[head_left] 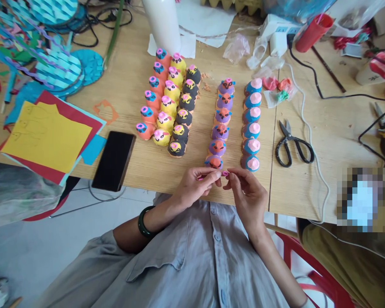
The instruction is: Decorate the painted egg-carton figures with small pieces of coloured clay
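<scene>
Nearest was the grey shirt (179,252); at its twelve o'clock, left hand (197,185) and right hand (249,194), both nearly closed, pinched a pink piece (225,173). Figures (165,121) at eleven o'clock looked finished; the blue row (252,114) at one o'clock seemed not yet detailed.

The wooden table (336,141) in front of me carries five rows of painted figures (186,102) running away from me. To their left lie a black phone (114,160) and a stack of coloured paper (51,137); to their right, scissors (288,137), a white cable (309,128) and a dark stick (328,68).
</scene>
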`<state>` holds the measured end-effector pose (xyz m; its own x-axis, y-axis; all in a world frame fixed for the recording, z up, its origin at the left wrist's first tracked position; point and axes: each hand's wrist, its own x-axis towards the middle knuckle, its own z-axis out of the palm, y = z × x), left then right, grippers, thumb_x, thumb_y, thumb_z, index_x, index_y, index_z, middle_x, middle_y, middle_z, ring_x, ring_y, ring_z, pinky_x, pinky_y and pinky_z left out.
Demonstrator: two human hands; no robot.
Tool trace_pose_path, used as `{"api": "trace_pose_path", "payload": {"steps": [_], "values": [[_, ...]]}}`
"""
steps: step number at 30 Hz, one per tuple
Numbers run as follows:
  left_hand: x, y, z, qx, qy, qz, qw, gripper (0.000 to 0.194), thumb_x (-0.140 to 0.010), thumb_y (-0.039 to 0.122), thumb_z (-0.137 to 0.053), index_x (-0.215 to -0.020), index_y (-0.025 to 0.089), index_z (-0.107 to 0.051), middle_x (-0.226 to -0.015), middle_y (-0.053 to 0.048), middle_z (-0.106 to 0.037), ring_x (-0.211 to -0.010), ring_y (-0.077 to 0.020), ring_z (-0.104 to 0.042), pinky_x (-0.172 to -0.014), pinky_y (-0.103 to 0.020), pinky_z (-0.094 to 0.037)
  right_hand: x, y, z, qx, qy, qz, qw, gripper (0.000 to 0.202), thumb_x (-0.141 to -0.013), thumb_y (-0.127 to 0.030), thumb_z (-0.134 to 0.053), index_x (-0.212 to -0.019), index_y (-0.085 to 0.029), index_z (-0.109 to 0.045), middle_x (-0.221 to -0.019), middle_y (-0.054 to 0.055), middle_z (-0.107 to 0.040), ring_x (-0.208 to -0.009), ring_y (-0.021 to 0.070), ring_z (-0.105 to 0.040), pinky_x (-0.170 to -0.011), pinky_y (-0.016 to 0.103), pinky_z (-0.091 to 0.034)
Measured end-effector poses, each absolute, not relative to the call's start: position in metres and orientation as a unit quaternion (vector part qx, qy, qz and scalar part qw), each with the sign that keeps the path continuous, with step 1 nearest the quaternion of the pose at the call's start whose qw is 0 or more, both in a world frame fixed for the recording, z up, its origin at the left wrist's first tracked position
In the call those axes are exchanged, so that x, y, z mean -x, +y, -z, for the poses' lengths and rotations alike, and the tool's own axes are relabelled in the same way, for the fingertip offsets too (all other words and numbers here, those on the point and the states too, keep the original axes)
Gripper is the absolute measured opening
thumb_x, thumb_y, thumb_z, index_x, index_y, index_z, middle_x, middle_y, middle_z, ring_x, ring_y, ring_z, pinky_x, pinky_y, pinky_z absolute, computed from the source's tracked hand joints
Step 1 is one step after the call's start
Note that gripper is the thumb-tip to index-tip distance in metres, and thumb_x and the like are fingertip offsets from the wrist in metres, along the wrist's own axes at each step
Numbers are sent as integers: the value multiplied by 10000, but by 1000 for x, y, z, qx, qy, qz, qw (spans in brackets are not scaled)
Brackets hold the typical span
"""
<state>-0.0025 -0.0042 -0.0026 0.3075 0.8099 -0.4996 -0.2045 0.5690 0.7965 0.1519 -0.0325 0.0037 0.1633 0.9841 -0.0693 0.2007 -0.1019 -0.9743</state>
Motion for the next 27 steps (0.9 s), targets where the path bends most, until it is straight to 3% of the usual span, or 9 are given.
{"api": "trace_pose_path", "payload": {"steps": [19, 23, 27], "values": [[2, -4, 3, -334, 503, -336, 723, 432, -796, 562, -768, -809, 130, -761, -669, 12, -569, -490, -24, -358, -419, -157, -272, -150, -31, -6, 582, -451, -481, 475, 142, -959, -318, -640, -955, -228, -750, -850, 9, -748, -648, 119, -710, -581, 238, -623], [1, -4, 2, -303, 483, -345, 745, 452, -777, 582, -769, -826, 133, -771, -677, 10, -579, -466, -15, -314, -405, -162, -227, -150, -31, -6, 584, -449, -476, 481, 145, -955, -326, -647, -967, -223, -748, -877, 19, -756, -664, 125, -714, -573, 241, -618], [2, -3, 1, -321, 510, -329, 727, 449, -753, 562, -796, -905, 140, -789, -679, 12, -591, -479, -23, -349, -418, -159, -280, -151, -31, -5, 584, -468, -461, 476, 122, -957, -302, -650, -968, -229, -747, -868, 14, -749, -700, 129, -720, -583, 236, -602]]}}
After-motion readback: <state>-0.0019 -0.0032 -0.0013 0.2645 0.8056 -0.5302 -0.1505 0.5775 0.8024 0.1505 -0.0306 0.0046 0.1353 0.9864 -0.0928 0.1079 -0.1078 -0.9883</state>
